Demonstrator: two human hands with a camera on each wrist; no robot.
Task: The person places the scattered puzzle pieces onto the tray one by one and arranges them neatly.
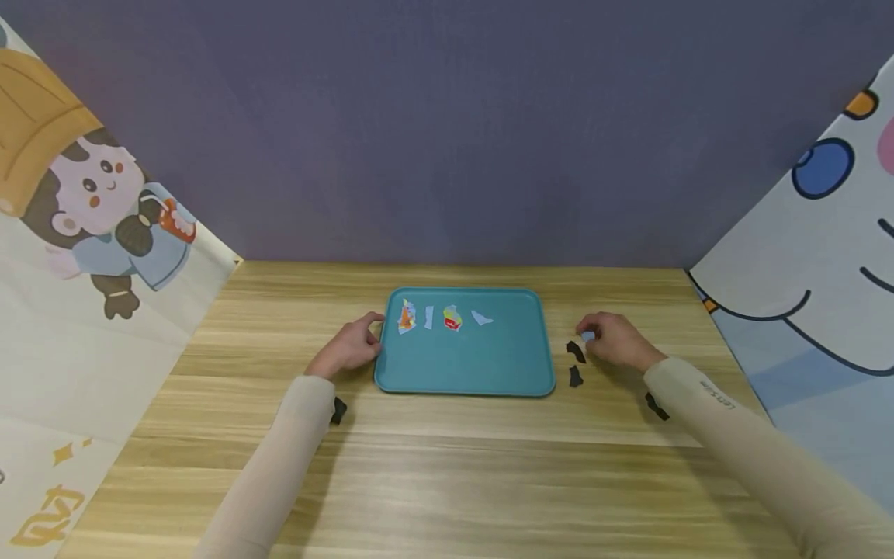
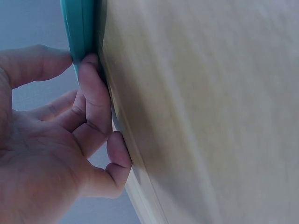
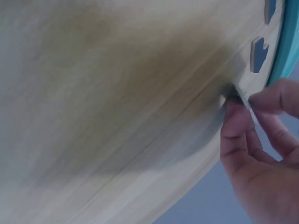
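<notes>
The teal tray [image 1: 465,365] lies at the middle of the table. My left hand [image 1: 358,341] is at its left edge, and in the left wrist view the thumb and a bent finger [image 2: 96,95] pinch the rim. Just right of the tray, my right hand [image 1: 615,340] pinches a small flat piece [image 1: 587,336] with a pale blue face, seen edge-on in the right wrist view. Inside the tray lie an orange-and-white piece [image 1: 407,317], a narrow pale strip [image 1: 429,317], a red-and-yellow piece [image 1: 452,318] and a pale pointed piece [image 1: 481,317].
Two dark flat pieces, an upper one [image 1: 576,352] and a lower one [image 1: 576,377], lie between tray and right hand. Another dark piece [image 1: 656,406] is by the right sleeve, one more [image 1: 338,410] beside the left sleeve. A purple-grey wall [image 1: 461,140] rises behind the wooden table [image 1: 447,481].
</notes>
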